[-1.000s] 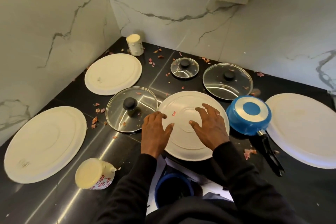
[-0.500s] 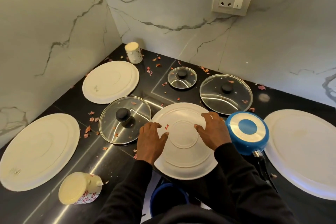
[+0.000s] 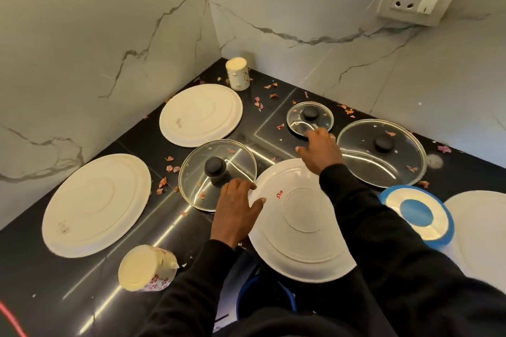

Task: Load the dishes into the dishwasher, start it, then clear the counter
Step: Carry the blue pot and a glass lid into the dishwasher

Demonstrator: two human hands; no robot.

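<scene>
1. Head view, only angle we get; using the marked plate (image 3: 301, 227) (white, upside down, little red print on it) as my landmark; it sits at the near edge of the black counter (image 3: 54, 282), partly hanging past it.
2. Left hand (image 3: 235, 213) grips that plate's left rim, thumb on top and fingers curled round the edge.
3. Right hand (image 3: 320, 150) reaches beyond the plate to the small glass lid (image 3: 310, 117); thumb is spread out and the fingers are at the lid's near rim; can't tell if they've actually pinched it.
4. Left of the plate: a medium glass lid (image 3: 219, 172) just beside it, then a big white plate (image 3: 95, 205) further left, and another white plate (image 3: 201, 115) back-left.
5. Right of it: a large glass lid (image 3: 383, 156), an upturned blue pan (image 3: 416, 213), and one more white plate (image 3: 479, 232) at the frame edge.
6. An inverted cup (image 3: 237, 74) stands far behind in the corner; a floral mug (image 3: 145, 268) lies on its side near-left.
7. Pinkish scraps (image 3: 163, 182) are scattered all over.
8. Progress, my guess: barely started; nearly every dish is on the counter, no dishwasher in view, so loading, starting and wiping up are all left.
</scene>
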